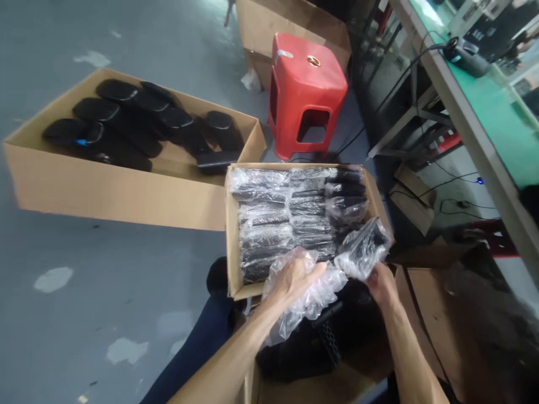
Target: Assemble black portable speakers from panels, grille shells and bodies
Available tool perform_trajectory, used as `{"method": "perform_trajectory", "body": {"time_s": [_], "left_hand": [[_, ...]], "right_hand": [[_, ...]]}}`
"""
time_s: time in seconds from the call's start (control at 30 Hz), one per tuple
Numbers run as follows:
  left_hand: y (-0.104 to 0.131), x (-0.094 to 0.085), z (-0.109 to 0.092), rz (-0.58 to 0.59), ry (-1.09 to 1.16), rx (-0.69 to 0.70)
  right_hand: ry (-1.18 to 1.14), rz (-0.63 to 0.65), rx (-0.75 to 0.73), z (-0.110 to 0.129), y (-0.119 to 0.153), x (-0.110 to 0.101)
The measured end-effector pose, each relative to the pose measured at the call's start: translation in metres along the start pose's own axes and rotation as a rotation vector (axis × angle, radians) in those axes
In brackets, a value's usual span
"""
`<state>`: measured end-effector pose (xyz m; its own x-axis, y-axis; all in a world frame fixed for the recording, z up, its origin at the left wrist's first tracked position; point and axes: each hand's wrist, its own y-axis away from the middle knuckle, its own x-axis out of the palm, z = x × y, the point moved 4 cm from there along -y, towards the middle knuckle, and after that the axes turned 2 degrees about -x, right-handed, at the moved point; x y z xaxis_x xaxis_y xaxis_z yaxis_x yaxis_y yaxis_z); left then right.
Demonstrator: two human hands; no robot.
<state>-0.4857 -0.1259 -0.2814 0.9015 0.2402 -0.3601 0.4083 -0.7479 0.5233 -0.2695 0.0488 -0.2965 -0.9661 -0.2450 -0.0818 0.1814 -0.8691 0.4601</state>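
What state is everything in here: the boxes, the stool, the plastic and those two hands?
Left box: open, holding loose black pieces.
Middle box: open, packed with rows of plastic-wrapped pieces.
Red stool: upright, unoccupied.
Clear plastic: crumpled.
Left hand: gripping the clear plastic.
Wrapped black piece: tilted.
Right hand: holding the wrapped black piece.
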Motion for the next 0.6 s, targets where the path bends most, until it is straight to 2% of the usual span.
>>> {"method": "perform_trajectory", "body": {"time_s": [0.1, 0.2, 0.27, 0.33, 0.47, 0.6], "left_hand": [[0.003, 0.022, -0.004, 0.091, -0.130, 0.055], [0.007, 0.040, -0.006, 0.155, -0.269, 0.131], [0.009, 0.046, -0.005, 0.178, -0.323, 0.156], [0.012, 0.047, -0.004, 0.201, -0.334, 0.171], [0.020, 0.049, -0.011, 0.270, -0.365, 0.253], [0.027, 0.065, -0.020, 0.325, -0.375, 0.276]], "right_hand": [[0.117, -0.124, -0.007, -0.003, 0.067, -0.058], [0.394, -0.189, -0.104, 0.004, 0.107, -0.093], [0.563, -0.195, -0.156, 0.009, 0.119, -0.103], [0.600, -0.182, -0.161, 0.011, 0.126, -0.108], [0.452, -0.102, -0.145, 0.005, 0.143, -0.115], [0.228, -0.118, -0.142, 0.000, 0.161, -0.128]]}}
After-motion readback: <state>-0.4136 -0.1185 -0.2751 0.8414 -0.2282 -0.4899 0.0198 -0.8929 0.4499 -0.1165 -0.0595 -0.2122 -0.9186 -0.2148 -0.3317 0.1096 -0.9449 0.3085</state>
